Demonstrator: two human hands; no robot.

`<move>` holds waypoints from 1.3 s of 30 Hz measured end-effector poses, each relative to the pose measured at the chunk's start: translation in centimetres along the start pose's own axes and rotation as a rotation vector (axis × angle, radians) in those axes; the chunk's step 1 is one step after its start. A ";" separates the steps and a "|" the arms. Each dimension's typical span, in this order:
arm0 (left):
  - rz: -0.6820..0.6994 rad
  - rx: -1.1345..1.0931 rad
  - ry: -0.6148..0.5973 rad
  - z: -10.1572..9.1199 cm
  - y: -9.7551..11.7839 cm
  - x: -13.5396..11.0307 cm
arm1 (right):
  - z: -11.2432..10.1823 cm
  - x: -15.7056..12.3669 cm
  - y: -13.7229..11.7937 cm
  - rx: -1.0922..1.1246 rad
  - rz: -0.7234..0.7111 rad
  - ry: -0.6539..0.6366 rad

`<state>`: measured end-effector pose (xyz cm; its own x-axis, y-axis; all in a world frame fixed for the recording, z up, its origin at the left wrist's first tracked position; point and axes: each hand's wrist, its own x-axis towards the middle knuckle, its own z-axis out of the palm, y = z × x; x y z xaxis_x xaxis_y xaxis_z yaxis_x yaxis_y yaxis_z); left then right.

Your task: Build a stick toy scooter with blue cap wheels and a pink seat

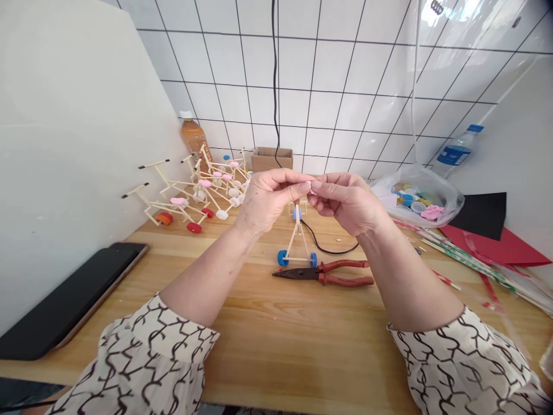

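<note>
My left hand (268, 200) and my right hand (348, 202) meet above the middle of the table. Both have fingers closed in a pinch on one small pink piece (310, 185), mostly hidden by the fingertips; it looks like soft clay or foam. Below them stands a small tricycle model (298, 233) of thin wooden sticks with blue cap wheels, its far end partly covered by my hands. Long-nose pliers (326, 273) with red handles lie just in front of its wheels, jaws pointing left.
Several similar stick tricycles (203, 184) with pink seats stand at the back left, near a tea bottle (194, 135). A clear bag (419, 199) holds caps and pink material. Wrapped sticks (466, 253) and red sheets (496, 239) lie right. A black cable (328, 251) crosses the table.
</note>
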<state>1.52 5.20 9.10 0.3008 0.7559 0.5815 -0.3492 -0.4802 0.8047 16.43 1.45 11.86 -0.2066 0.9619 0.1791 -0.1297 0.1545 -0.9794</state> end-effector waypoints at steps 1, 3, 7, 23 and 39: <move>0.003 0.002 0.004 0.1 0.0 0.0 | 0.0 0.0 0.0 -0.006 0.000 0.012; 0.009 0.002 0.016 0.2 -0.1 -0.1 | 0.1 0.0 0.0 -0.012 -0.006 0.038; 0.014 -0.001 0.025 0.3 -0.3 -0.2 | 0.3 0.0 0.2 0.006 -0.040 0.075; -0.047 -0.127 -0.018 0.2 0.0 0.1 | -0.4 -0.1 -0.2 0.018 0.029 -0.070; -0.085 -0.134 -0.070 -0.1 0.0 0.0 | -0.4 -0.3 -0.4 0.069 0.060 -0.090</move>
<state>1.46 5.26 9.14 0.3939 0.7560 0.5228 -0.4338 -0.3485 0.8309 16.95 1.18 12.20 -0.3022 0.9442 0.1313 -0.1804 0.0786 -0.9804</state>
